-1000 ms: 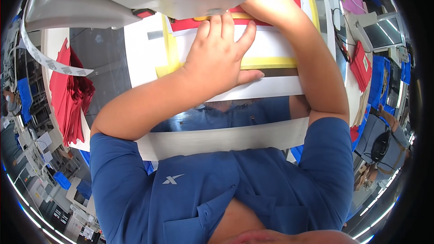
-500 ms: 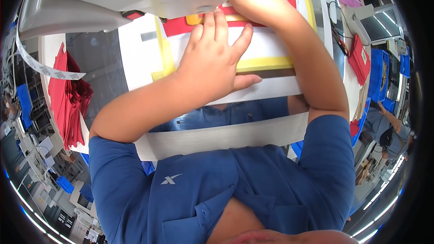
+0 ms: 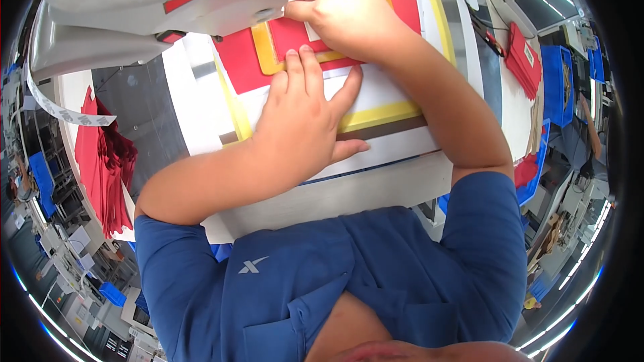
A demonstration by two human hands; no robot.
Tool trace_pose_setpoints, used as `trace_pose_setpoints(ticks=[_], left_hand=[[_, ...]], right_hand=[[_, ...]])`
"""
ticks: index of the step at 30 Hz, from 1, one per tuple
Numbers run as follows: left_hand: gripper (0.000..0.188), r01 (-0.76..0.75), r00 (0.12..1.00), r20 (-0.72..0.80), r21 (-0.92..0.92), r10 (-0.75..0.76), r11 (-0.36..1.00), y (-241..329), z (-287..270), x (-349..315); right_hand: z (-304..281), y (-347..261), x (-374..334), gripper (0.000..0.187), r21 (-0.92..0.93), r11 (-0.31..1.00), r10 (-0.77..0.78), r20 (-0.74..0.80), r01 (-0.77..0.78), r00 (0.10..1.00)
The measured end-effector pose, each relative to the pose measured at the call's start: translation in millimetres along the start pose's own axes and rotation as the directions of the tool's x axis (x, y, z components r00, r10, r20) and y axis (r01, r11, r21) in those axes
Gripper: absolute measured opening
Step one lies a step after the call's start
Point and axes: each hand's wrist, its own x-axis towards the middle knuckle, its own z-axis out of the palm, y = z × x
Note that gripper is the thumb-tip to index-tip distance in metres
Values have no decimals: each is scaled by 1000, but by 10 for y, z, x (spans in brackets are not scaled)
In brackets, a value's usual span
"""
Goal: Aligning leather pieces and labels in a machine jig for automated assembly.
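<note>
A piece of red fabric (image 3: 243, 67) lies on a white sheet (image 3: 376, 87) bordered with yellow tape, under the head of a pale grey sewing machine (image 3: 201, 0). A yellow frame-shaped template (image 3: 268, 60) rests on the fabric, with red showing inside it. My left hand (image 3: 298, 107) lies flat with fingers apart, its fingertips on the near edge of the template. Over the template's far right part, beside the machine head, my right hand (image 3: 345, 17) is closed with bent fingers. What it grips is hidden by those fingers.
Red fabric pieces (image 3: 104, 167) hang in a stack at the left table edge. More folded red pieces (image 3: 523, 60) lie at the right, near a cable and blue bins (image 3: 558, 84). A printed tape strip (image 3: 67, 114) dangles from the machine at left.
The sheet, red fabric and yellow template have come nearer to me, showing more of the template. My left hand moved slightly nearer; my right hand came out from behind the machine head.
</note>
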Motion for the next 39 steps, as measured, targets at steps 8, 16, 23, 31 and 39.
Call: trace_pose_setpoints(ticks=[8,16,23,31,39], left_hand=[[100,-16,1000,8,23,16,1000,90,58,-96],[98,39,999,-9,97,-38,995,87,42,-123],[98,31,999,-32,87,-28,996,18,9,-96],[90,102,994,-24,-29,-103,994,-185,-123,70],[89,142,986,-100,96,-132,985,-260,61,143]], right_hand=[[-21,-108,-143,42,-46,999,-9,-41,7,999],[-115,-237,-208,46,-36,996,-87,-73,84,994],[-79,-205,-170,42,-127,992,-23,-110,9,994],[-453,85,-552,28,-146,981,119,-87,-131,989],[-616,38,-695,31,-32,964,262,-47,-264,964]])
